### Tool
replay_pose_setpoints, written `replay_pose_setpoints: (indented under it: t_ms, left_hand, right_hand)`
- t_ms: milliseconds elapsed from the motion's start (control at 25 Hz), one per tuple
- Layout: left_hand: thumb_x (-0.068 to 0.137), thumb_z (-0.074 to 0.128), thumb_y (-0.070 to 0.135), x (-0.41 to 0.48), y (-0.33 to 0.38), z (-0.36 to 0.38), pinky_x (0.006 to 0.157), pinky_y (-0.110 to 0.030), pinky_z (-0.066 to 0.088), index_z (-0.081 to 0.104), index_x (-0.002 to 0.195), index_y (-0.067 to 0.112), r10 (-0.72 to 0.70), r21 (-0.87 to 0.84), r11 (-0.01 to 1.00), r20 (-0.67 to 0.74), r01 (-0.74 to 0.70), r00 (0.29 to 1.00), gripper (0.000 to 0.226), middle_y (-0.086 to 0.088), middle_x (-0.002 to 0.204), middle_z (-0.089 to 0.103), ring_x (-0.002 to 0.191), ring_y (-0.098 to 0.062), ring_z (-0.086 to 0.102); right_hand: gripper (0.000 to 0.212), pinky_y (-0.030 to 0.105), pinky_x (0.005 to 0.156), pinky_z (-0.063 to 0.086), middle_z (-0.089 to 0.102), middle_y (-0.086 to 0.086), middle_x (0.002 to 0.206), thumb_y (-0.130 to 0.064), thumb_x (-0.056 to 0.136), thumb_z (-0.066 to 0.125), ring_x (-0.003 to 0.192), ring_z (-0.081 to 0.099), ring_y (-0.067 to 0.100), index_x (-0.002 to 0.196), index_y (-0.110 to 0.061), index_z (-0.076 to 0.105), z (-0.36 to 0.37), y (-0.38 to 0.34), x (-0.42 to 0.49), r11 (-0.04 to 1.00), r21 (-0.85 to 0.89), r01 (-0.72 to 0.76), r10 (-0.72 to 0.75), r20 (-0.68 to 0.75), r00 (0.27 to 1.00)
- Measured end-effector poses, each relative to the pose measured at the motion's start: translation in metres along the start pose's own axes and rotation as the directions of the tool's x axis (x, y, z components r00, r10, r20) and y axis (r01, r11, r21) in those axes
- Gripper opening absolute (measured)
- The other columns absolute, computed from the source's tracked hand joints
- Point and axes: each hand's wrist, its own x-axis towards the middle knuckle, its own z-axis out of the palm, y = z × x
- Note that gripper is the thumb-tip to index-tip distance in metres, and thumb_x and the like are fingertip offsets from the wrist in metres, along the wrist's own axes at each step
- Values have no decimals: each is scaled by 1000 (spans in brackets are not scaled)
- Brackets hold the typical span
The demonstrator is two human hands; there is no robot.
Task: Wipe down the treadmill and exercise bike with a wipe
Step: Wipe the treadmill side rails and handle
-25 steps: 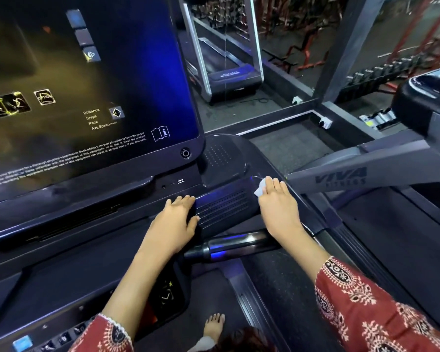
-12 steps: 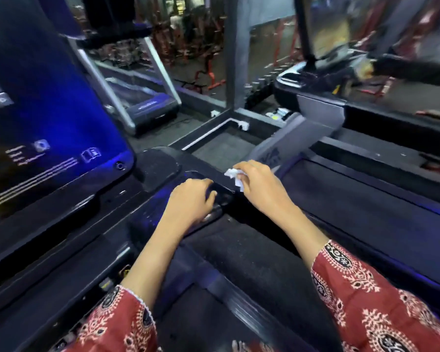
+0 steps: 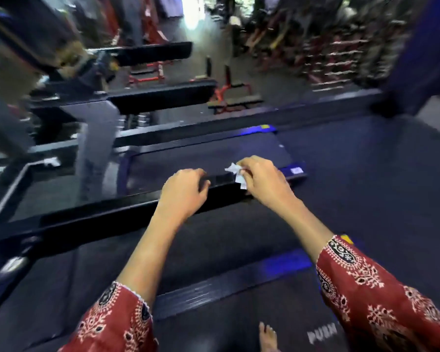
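Head view, heavily blurred by motion.

Item 1: wipe (image 3: pixel 235 172). Small, white, crumpled; pinched between thumb and fingertips of the right hand (image 3: pixel 264 184), held in the air just above the far end of the rail (image 3: pixel 91 219). Not flat on any surface.

Item 2: left hand (image 3: pixel 183 193). Fingers curled over the same rail, just beside the wipe; whether they grip the bar or only hover cannot be told through the blur.

Item 3: treadmill (image 3: pixel 229 316). Dark belt underfoot, bare foot (image 3: pixel 267 336) on it, black rail crossing in front of both hands. No exercise bike can be made out among the blurred gym gear beyond.

Item 4: red patterned sleeves (image 3: pixel 366 288) on both forearms.

Step in hand, as judged: moving the wipe to the next treadmill surface, probably the rail.

Handling notes: a bunched wipe cleans only a narrow strip. Better to open it under flat fingers, press it onto the bar and draw along its length in overlapping passes, the left hand steadying clear of the path.
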Motion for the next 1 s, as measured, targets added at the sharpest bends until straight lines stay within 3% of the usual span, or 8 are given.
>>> replay_pose_setpoints:
  t_ms: [200,440,720,1000]
  left_hand:
    - [94,53,27,40,137,66,86,-38,47,62,120,13,219,-53,975,108,-215,970,30,-10,117,65,110,-31,57]
    - [93,53,29,78,257,135,86,-39,48,62,117,13,305,-63,952,157,-299,939,30,-9,116,65,109,-31,58]
    - [94,52,30,118,298,166,85,-39,48,62,118,12,223,-7,974,189,-226,956,31,-10,116,65,107,-31,58]
    - [94,52,29,208,287,188,81,-35,46,61,119,11,107,36,993,153,-114,982,31,-9,116,64,104,-30,59]
  right_hand:
    - [24,39,78,45,58,7,115,-13,97,46,107,54,28,115,-9,60,-69,131,-57,955,-55,-291,283,-122,951]
    - [24,37,75,44,58,7,110,-13,96,45,102,55,29,112,-12,62,-132,248,-72,925,-78,-372,361,-123,924]
    - [20,43,76,49,58,7,107,-13,97,44,95,56,31,107,-9,61,-147,311,-34,951,-38,-307,305,-48,951]
    - [22,44,77,48,59,7,110,-8,95,44,100,56,30,109,-8,61,-123,344,72,984,-29,-177,178,31,984]
